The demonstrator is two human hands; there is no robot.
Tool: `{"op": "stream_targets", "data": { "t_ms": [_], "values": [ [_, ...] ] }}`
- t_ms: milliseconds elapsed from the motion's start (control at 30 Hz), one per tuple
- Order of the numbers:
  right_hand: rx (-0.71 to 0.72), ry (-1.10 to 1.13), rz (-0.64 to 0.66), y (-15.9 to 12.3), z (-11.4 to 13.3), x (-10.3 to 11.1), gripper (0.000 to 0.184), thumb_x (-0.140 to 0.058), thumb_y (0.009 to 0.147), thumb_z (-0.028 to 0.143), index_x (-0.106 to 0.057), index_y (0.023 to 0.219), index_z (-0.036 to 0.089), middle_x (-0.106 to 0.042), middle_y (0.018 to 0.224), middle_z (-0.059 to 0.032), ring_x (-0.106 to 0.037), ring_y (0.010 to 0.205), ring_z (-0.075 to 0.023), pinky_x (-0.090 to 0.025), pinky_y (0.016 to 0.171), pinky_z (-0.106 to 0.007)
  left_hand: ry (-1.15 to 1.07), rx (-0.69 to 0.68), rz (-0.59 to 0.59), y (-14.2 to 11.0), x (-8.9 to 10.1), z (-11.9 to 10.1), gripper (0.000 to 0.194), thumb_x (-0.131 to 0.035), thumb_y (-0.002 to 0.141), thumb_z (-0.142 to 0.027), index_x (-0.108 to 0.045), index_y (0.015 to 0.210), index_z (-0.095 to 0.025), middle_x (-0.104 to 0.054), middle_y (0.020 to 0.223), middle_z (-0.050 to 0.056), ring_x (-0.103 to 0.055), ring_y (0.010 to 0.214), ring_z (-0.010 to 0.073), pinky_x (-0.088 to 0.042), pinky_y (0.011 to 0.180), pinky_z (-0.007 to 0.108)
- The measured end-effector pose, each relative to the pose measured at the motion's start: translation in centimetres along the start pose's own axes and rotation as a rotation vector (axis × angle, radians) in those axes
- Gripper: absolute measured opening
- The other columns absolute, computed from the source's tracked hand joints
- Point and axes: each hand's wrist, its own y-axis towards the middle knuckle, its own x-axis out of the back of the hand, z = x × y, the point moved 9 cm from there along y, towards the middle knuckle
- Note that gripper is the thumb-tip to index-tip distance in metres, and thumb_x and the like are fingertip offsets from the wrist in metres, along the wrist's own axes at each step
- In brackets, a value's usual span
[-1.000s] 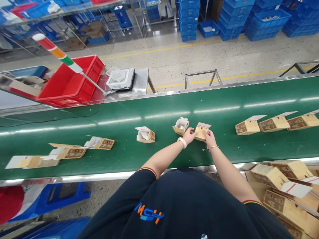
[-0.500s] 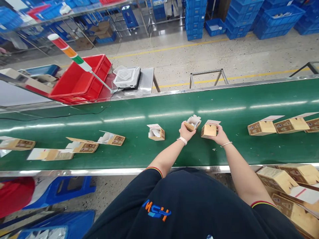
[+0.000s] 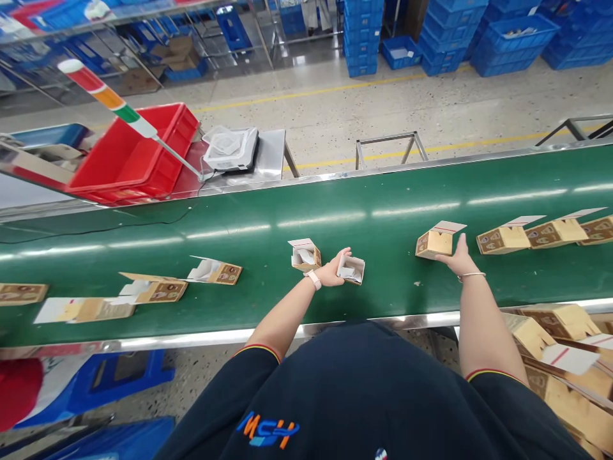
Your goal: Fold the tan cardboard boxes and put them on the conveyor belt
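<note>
My left hand (image 3: 329, 273) is at the left side of a small open cardboard box (image 3: 352, 269), its fingers running along the far edge. White material shows inside that box. My right hand (image 3: 457, 259) is spread at the near right side of another box (image 3: 433, 245), thumb up and apart from it, fingertips by its lower edge. This second box has its white lid raised. Just left of my left hand stands a third box (image 3: 305, 255), its flap up and white paper inside. The undersides of the fingers are hidden.
The green conveyor belt (image 3: 268, 300) carries several boxes at left (image 3: 165, 291) and right (image 3: 505, 239). More boxes (image 3: 560, 326) are piled at lower right. Beyond the belt are a red bin (image 3: 129, 153), a signal light (image 3: 110, 99) and a scale (image 3: 232, 148).
My left hand has moved left and nearer my body with its box. My right hand and its box have moved right, and the thumb now stands off the box.
</note>
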Motion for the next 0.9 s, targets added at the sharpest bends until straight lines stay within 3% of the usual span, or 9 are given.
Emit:
{"op": "stream_targets", "data": {
  "t_ms": [67,133,200,267,333,433,633,767,900],
  "values": [
    [0.042,-0.060,-0.210,-2.4,0.5,1.0,0.064,-0.064,0.065,0.025,-0.041,0.124,0.016,-0.044,0.129,-0.0193,-0.043,0.124,-0.0369,-0.041,0.099,-0.057,-0.033,-0.006,-0.098,-0.4,0.1,0.2,0.084,-0.064,0.066,-0.021,-0.028,0.143,-0.023,-0.048,0.136,0.014,-0.054,0.119,0.0262,-0.047,0.096,0.041],
    [0.077,-0.070,-0.250,-5.0,0.9,-0.7,0.055,-0.054,0.071,0.027,-0.042,0.124,0.016,-0.046,0.127,-0.0184,-0.048,0.120,-0.0331,-0.046,0.094,-0.054,-0.043,-0.002,-0.384,-1.7,1.1,0.6,0.070,-0.057,0.076,-0.025,-0.030,0.140,-0.023,-0.050,0.133,0.015,-0.057,0.113,0.0245,-0.050,0.089,0.039],
    [0.156,-0.068,-0.079,-6.9,1.9,-5.5,0.051,-0.056,0.070,0.027,-0.049,0.120,0.019,-0.052,0.122,-0.0145,-0.053,0.114,-0.0299,-0.050,0.090,-0.048,0.031,-0.016,-0.706,-4.4,1.7,0.6,0.055,-0.052,0.083,-0.031,-0.036,0.135,-0.022,-0.052,0.125,0.015,-0.058,0.108,0.0240,-0.050,0.085,0.039],
    [0.326,-0.090,0.240,-8.6,3.6,-12.1,0.060,-0.061,0.066,0.026,-0.050,0.124,0.021,-0.052,0.130,-0.0139,-0.050,0.121,-0.0304,-0.049,0.095,-0.048,0.181,-0.072,-0.871,-6.7,0.6,-0.2,0.048,-0.052,0.086,-0.038,-0.042,0.129,-0.019,-0.053,0.118,0.015,-0.057,0.108,0.0250,-0.049,0.087,0.041],
    [0.526,-0.119,0.519,-10.5,5.3,-17.6,0.072,-0.062,0.066,0.026,-0.044,0.135,0.020,-0.044,0.141,-0.0150,-0.042,0.131,-0.0315,-0.041,0.105,-0.052,0.351,-0.136,-0.818,-7.1,-1.7,-1.3,0.052,-0.052,0.086,-0.045,-0.043,0.129,-0.017,-0.053,0.119,0.016,-0.054,0.114,0.0274,-0.045,0.094,0.045],
    [0.745,-0.144,0.660,-12.5,6.5,-20.9,0.080,-0.060,0.071,0.028,-0.032,0.145,0.019,-0.037,0.148,-0.0152,-0.036,0.137,-0.0314,-0.034,0.110,-0.053,0.544,-0.140,-0.601,-5.3,-4.6,-1.8,0.063,-0.048,0.088,-0.051,-0.035,0.140,-0.016,-0.045,0.137,0.021,-0.042,0.131,0.0306,-0.038,0.101,0.047],
    [0.915,-0.237,0.460,-14.5,6.2,-18.7,0.065,-0.057,0.084,0.041,-0.041,0.143,0.018,-0.044,0.145,-0.0149,-0.039,0.135,-0.0331,-0.038,0.105,-0.056,0.731,-0.032,-0.273,-0.9,-5.0,-2.1,0.058,-0.040,0.093,-0.045,-0.036,0.144,-0.017,-0.033,0.152,0.021,-0.027,0.144,0.0308,-0.036,0.099,0.047],
    [0.858,-0.279,0.368,-13.4,6.2,-17.9,0.036,-0.060,0.084,0.043,-0.067,0.113,0.022,-0.062,0.126,-0.0103,-0.047,0.127,-0.0338,-0.041,0.100,-0.055,0.822,0.069,-0.166,0.9,-4.2,-3.6,0.059,-0.051,0.088,-0.051,-0.044,0.141,-0.028,-0.033,0.153,0.014,-0.026,0.143,0.0349,-0.036,0.100,0.051],
    [0.778,-0.154,0.328,-11.8,6.4,-17.6,0.020,-0.058,0.084,0.040,-0.072,0.082,0.026,-0.072,0.100,-0.0053,-0.057,0.112,-0.0292,-0.044,0.099,-0.053,0.834,0.220,-0.083,2.9,-4.2,-4.5,0.055,-0.057,0.083,-0.055,-0.050,0.135,-0.038,-0.038,0.150,0.008,-0.028,0.140,0.0373,-0.033,0.103,0.059]
  ]
}}
